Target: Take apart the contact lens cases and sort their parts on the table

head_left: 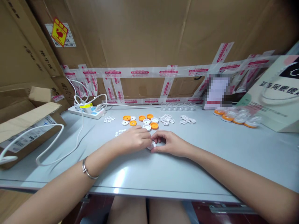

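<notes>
The right hand (pixel 171 143) has its thumb and bent forefinger closed around the edge of a small white round part (pixel 153 145), which sits in front of the person, near the front of the ring group. The left hand (pixel 137 140) reaches in from the other side, its fingers curled down against the same part; its fingertips are hidden, so I cannot tell whether they grip or only press. Nor can I tell whether the part rests on the surface (pixel 201 168) or is held just above it.

Pressing off-centre could tip the part or pop it out of the pinch, as the grip takes only its rim. The left hand also covers much of it, so a crooked fit could go unnoticed. If a wrist slides forward, it could knock the orange ring (pixel 154 126) and white ring (pixel 147 127) just beyond, or scatter the small white caps (pixel 120 133) beside the left hand. The loose white cable (pixel 79 141) lies well apart from the hands, but a tug on it could drag it across the surface.
</notes>
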`<act>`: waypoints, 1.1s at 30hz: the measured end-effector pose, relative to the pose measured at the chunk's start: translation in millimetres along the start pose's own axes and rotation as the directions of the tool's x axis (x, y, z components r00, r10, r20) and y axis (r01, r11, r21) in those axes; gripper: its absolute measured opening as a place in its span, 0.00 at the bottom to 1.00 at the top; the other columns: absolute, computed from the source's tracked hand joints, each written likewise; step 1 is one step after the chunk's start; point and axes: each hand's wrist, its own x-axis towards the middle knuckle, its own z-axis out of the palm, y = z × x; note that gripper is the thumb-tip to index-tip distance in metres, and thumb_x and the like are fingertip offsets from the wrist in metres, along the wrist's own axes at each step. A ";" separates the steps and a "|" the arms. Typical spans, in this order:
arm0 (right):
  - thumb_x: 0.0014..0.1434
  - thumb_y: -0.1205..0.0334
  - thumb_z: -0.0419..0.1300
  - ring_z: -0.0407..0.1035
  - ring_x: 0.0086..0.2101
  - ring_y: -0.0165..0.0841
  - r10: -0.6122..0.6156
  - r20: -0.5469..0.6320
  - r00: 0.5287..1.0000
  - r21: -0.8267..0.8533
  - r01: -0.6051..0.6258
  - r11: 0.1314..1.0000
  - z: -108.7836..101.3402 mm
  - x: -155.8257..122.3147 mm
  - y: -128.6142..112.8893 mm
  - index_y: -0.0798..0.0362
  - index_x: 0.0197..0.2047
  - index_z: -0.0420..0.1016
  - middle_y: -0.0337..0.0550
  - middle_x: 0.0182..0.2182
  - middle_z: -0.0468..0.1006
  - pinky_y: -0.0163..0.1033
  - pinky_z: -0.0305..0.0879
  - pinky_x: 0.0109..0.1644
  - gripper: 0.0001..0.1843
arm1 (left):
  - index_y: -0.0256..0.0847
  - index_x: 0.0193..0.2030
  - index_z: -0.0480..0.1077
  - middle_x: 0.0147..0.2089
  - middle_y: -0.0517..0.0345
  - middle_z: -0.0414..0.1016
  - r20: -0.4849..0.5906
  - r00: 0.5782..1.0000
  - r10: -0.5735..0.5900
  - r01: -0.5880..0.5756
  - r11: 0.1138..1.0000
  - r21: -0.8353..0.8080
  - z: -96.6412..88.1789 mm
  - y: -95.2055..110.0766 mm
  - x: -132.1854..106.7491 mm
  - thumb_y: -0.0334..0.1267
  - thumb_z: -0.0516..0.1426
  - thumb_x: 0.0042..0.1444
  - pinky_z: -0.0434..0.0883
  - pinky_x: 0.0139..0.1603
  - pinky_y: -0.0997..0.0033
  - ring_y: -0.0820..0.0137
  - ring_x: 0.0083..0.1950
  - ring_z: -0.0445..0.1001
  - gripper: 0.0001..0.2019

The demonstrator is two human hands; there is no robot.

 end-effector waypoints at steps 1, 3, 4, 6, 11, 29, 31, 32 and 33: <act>0.40 0.57 0.67 0.60 0.30 0.29 -0.001 -0.001 1.000 -0.002 0.001 1.000 0.1 0.1 0.2 0.57 0.34 0.72 0.37 0.27 0.64 0.35 0.58 0.36 0.17 | 0.37 0.30 0.69 0.29 0.57 0.71 -0.009 1.000 0.024 -0.023 0.999 0.026 -0.9 -0.1 0.1 0.34 0.49 0.61 0.57 0.32 0.69 0.71 0.31 0.65 0.11; 0.41 0.57 0.67 0.60 0.30 0.29 -0.005 -0.003 1.000 -0.008 0.005 1.000 0.3 0.3 0.5 0.57 0.34 0.71 0.37 0.27 0.64 0.35 0.58 0.35 0.17 | 0.37 0.30 0.68 0.29 0.57 0.71 -0.016 0.997 0.070 -0.069 0.995 0.075 -2.7 -0.3 0.5 0.33 0.49 0.61 0.56 0.32 0.69 0.71 0.31 0.65 0.11; 0.41 0.58 0.67 0.59 0.30 0.29 -0.006 -0.003 1.000 -0.011 0.006 1.000 0.4 0.3 0.5 0.57 0.34 0.71 0.37 0.27 0.64 0.35 0.57 0.35 0.17 | 0.37 0.30 0.68 0.30 0.56 0.71 -0.017 0.996 0.088 -0.086 0.992 0.094 -3.3 -0.3 0.7 0.32 0.49 0.61 0.56 0.32 0.69 0.71 0.31 0.64 0.10; 0.40 0.58 0.67 0.59 0.30 0.29 -0.006 -0.002 1.000 -0.013 0.006 1.000 0.4 0.2 0.6 0.57 0.34 0.71 0.36 0.27 0.64 0.35 0.57 0.35 0.18 | 0.36 0.31 0.68 0.31 0.56 0.72 -0.014 0.994 0.107 -0.105 0.988 0.113 -3.9 -0.2 1.0 0.31 0.48 0.61 0.57 0.32 0.69 0.71 0.31 0.65 0.10; 0.41 0.57 0.66 0.59 0.30 0.28 0.007 -0.001 1.000 -0.003 -0.007 1.000 -0.1 0.0 0.8 0.57 0.34 0.71 0.36 0.27 0.64 0.35 0.58 0.34 0.17 | 0.36 0.32 0.68 0.31 0.55 0.71 0.005 0.996 0.093 -0.093 0.990 0.104 -1.7 0.3 0.1 0.31 0.48 0.61 0.58 0.33 0.68 0.71 0.32 0.65 0.09; 0.39 0.56 0.67 0.60 0.31 0.29 0.022 -0.013 1.000 0.008 -0.022 1.000 -0.5 0.5 0.8 0.57 0.35 0.72 0.37 0.28 0.65 0.35 0.59 0.36 0.20 | 0.36 0.33 0.70 0.28 0.55 0.73 -0.067 0.992 -0.102 0.083 0.967 -0.241 5.6 -3.7 0.8 0.34 0.50 0.59 0.63 0.34 0.73 0.71 0.33 0.69 0.09; 0.40 0.56 0.67 0.60 0.30 0.29 0.019 -0.009 1.000 -0.016 -0.019 1.000 -0.9 0.4 0.2 0.57 0.35 0.73 0.37 0.28 0.65 0.35 0.58 0.36 0.19 | 0.36 0.32 0.70 0.28 0.54 0.73 -0.087 0.986 -0.145 0.110 0.939 -0.325 4.2 -6.8 -0.7 0.34 0.51 0.58 0.65 0.35 0.73 0.72 0.33 0.69 0.09; 0.41 0.56 0.67 0.61 0.31 0.29 0.013 -0.005 1.000 -0.028 -0.013 1.000 -1.2 0.2 -0.1 0.56 0.35 0.73 0.37 0.28 0.65 0.35 0.58 0.36 0.18 | 0.36 0.31 0.70 0.28 0.54 0.73 -0.102 0.980 -0.171 0.124 0.923 -0.364 2.3 -8.8 -1.9 0.33 0.51 0.57 0.65 0.35 0.73 0.72 0.33 0.69 0.08; 0.41 0.57 0.67 0.61 0.31 0.29 0.005 -0.002 1.000 -0.038 -0.005 0.999 -1.4 0.0 -0.5 0.56 0.35 0.73 0.37 0.28 0.66 0.35 0.58 0.36 0.18 | 0.36 0.30 0.70 0.28 0.55 0.73 -0.118 0.972 -0.203 0.140 0.905 -0.402 -0.3 -11.1 -3.3 0.32 0.51 0.56 0.65 0.35 0.73 0.72 0.32 0.69 0.08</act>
